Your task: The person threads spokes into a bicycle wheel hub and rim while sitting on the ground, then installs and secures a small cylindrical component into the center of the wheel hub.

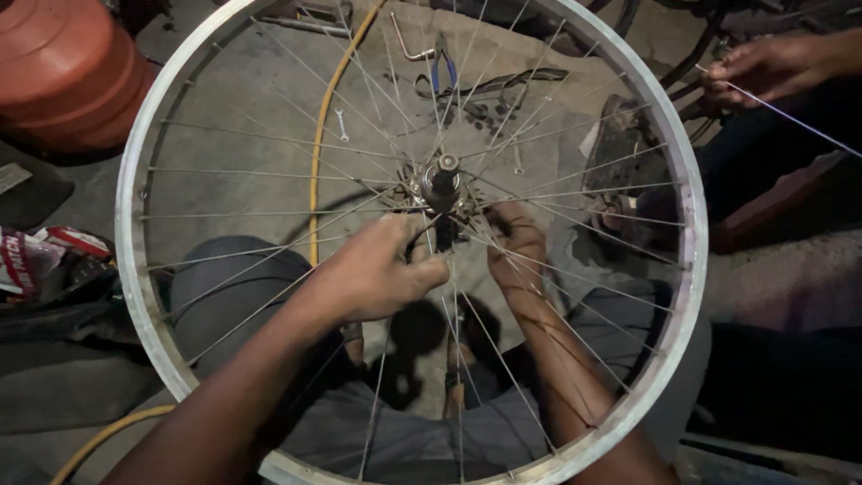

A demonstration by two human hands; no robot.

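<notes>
Grey concrete floor [251, 99], dim and littered — a yellow hose [316, 153] crosses it, with pliers [442, 67] and a small spanner [341, 124] beyond; a red drum [67, 67] stands top left, its contents hidden; a bicycle wheel [135, 233] lies across the person's knees, hub [442, 180] at its middle; left hand [382, 269] above the spokes, fingers closed just below the hub — on what, I cannot tell; right hand [514, 242] beneath the spokes, curled beside the hub, grip unclear; another person's hand [768, 67] top right pinches a loose spoke [790, 117]
</notes>
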